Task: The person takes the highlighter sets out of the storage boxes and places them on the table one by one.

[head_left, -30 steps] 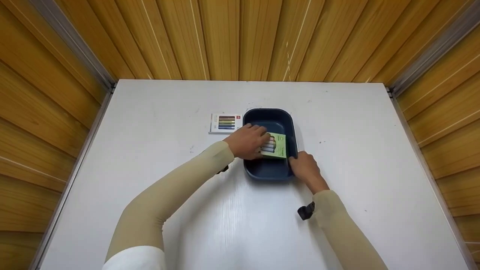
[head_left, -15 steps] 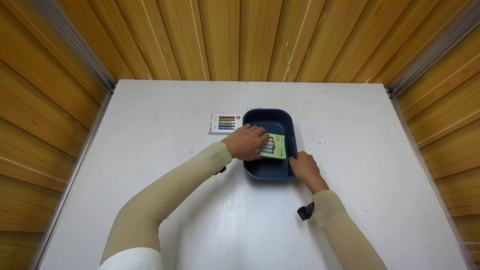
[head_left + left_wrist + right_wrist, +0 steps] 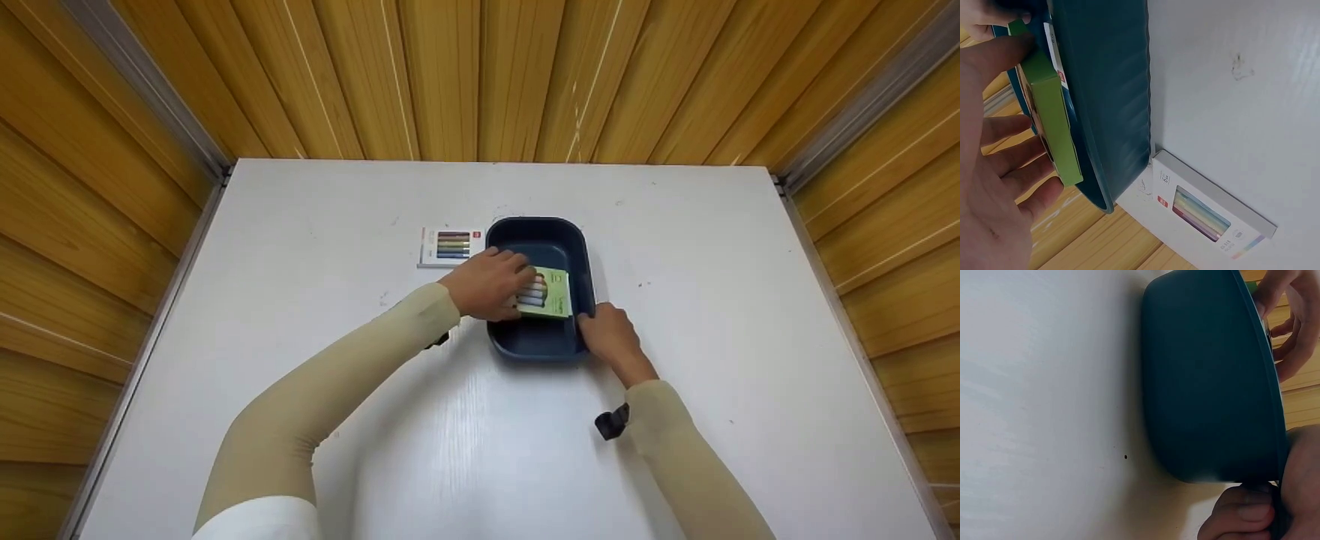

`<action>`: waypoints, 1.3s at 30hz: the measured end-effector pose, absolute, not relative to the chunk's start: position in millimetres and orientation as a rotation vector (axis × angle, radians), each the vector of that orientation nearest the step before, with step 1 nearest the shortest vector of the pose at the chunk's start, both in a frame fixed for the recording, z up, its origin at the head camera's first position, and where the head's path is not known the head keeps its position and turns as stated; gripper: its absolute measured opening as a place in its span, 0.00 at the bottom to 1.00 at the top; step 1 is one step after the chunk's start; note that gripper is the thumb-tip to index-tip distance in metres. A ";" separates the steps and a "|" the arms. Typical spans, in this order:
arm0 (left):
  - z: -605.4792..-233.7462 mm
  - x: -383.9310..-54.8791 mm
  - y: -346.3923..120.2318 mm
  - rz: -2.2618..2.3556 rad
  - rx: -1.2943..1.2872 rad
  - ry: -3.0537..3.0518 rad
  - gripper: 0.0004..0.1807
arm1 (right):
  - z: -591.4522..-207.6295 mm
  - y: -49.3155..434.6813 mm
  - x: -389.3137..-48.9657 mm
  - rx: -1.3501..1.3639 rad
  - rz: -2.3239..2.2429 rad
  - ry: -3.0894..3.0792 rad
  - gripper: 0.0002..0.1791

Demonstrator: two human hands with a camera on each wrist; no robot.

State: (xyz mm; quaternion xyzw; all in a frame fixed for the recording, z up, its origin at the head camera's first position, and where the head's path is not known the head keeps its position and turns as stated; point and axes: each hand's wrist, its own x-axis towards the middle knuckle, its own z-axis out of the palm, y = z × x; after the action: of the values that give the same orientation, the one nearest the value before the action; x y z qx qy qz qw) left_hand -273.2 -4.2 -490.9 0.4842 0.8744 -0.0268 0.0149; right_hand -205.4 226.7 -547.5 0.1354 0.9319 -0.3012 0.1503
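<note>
A dark blue oblong bin sits on the table, longer from front to back than across. My left hand grips a flat green box printed with several white marker-like sticks, over the bin's left rim. In the left wrist view, thumb and fingers span the green box, tilted at the bin's opening. Behind it, a white box edge with a red label shows inside the bin. My right hand grips the bin's right rim near the front; the right wrist view shows its fingers curled below the edge.
A white box of coloured pens with a clear window lies on the white table, close beside the bin's left wall. Wood-patterned panels stand behind the table and along both sides.
The green box and my left hand have shifted slightly left, with the left forearm drawing a little left too. My right hand and the bin have stayed put.
</note>
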 end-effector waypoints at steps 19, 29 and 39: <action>-486.7 -272.9 -11.1 -0.080 1.488 2.720 0.32 | -546.9 227.0 -207.7 0.393 -0.871 2.669 0.22; -485.6 -273.1 -15.5 -0.074 1.456 2.715 0.31 | -546.4 226.8 -208.1 0.412 -0.874 2.651 0.21; -485.5 -271.7 -22.5 -0.051 1.438 2.714 0.31 | -546.5 227.0 -207.1 0.409 -0.889 2.640 0.22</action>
State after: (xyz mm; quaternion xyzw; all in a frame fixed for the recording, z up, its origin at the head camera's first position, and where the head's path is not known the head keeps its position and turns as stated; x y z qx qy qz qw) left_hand -271.7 -22.5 -485.5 0.4677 0.8830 -0.0166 0.0348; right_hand -207.1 227.0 -546.5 0.1435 0.9252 -0.3115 0.1624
